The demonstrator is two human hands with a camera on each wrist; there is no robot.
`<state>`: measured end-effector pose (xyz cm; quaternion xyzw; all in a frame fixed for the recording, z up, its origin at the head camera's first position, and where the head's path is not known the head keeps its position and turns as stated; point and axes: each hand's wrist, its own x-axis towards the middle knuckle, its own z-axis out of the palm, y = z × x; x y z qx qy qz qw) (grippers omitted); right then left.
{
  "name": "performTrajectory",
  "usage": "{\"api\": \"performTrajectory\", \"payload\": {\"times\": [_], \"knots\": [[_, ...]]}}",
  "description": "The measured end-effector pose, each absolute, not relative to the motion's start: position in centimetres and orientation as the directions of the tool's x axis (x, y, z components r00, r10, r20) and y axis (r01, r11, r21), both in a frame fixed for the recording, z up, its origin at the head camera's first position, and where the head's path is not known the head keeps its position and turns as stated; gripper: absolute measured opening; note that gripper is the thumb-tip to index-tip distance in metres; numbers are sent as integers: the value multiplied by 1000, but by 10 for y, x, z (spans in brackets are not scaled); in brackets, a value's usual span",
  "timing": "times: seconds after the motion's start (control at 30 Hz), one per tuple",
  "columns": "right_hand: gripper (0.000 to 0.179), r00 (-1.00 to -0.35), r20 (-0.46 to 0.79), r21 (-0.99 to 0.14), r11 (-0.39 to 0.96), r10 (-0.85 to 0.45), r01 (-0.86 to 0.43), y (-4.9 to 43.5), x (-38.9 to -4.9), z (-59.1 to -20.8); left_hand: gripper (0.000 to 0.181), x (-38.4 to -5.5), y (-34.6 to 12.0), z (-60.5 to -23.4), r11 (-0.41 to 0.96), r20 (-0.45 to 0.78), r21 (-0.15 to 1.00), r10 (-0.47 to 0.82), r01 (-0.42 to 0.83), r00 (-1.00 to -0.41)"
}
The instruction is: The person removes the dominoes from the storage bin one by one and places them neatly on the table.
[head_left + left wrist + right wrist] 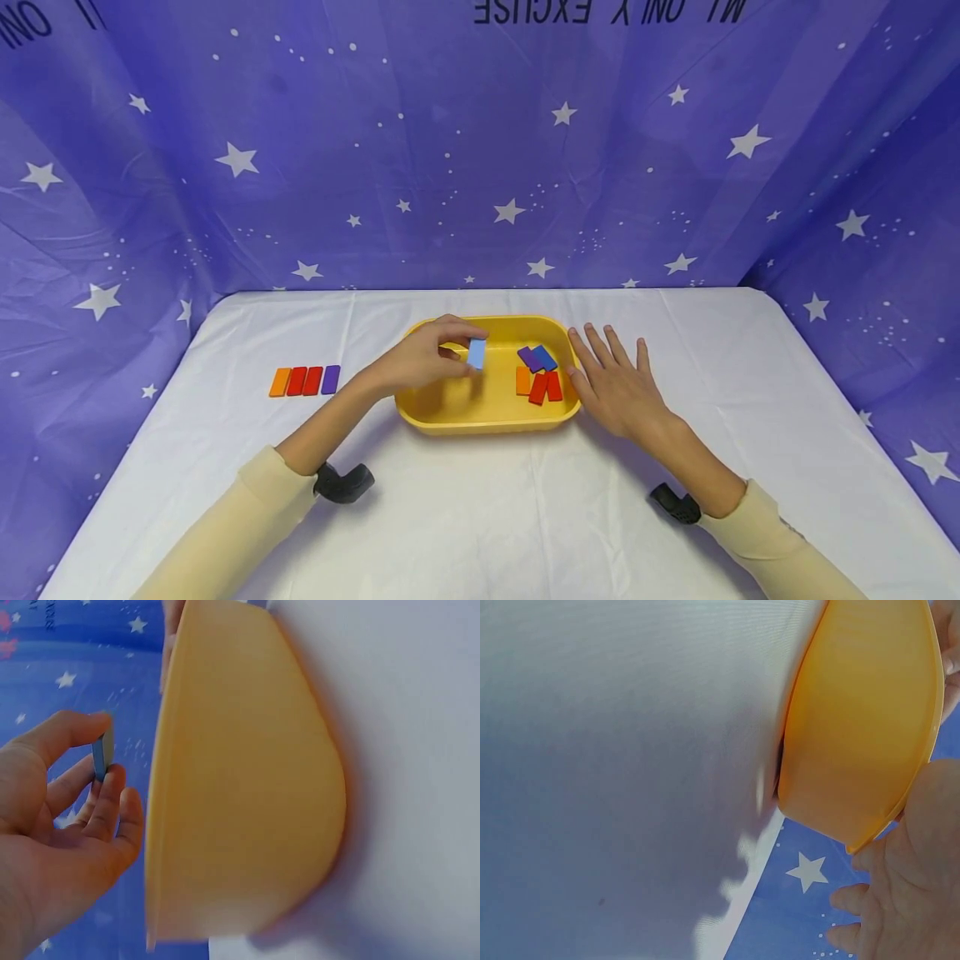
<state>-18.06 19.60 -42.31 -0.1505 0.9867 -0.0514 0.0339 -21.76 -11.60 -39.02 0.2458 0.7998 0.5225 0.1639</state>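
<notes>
My left hand (425, 357) pinches a light blue domino-like tile (476, 353) between thumb and fingers, over the left half of a yellow tub (487, 427). In the left wrist view the tile (103, 754) stands on edge between thumb and fingertips, above the tub's rim. My right hand (622, 392) lies with straight, spread fingers at the tub's right end, its thumb at the rim. Inside the tub, at the right, lie a purple tile (529, 359), a blue tile (546, 358), an orange tile (522, 381) and two red tiles (537, 388), some overlapping.
Left of the tub, a row on the white tablecloth (480, 517) holds an orange tile (280, 382), two red tiles (304, 381) and a purple tile (331, 380). A purple star-patterned curtain (450, 167) hangs behind and at both sides of the table.
</notes>
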Motion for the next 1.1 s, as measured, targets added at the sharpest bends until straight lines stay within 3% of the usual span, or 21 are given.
{"api": "performTrajectory", "payload": {"times": [0.5, 0.83, 1.1], "knots": [[64, -953, -51, -113, 950, -297, -290, 197, -181, -424, 53, -196, -215, -384, 434, -67, 887, 459, 157, -886], [64, -953, -47, -111, 950, -299, -293, 196, -181, -424, 53, -175, -282, -386, 453, -152, 892, 301, 1, -942], [64, -954, -48, -104, 952, -295, -289, 196, -181, -425, 54, -163, -333, -406, 563, -131, 826, 223, 18, -966]]}}
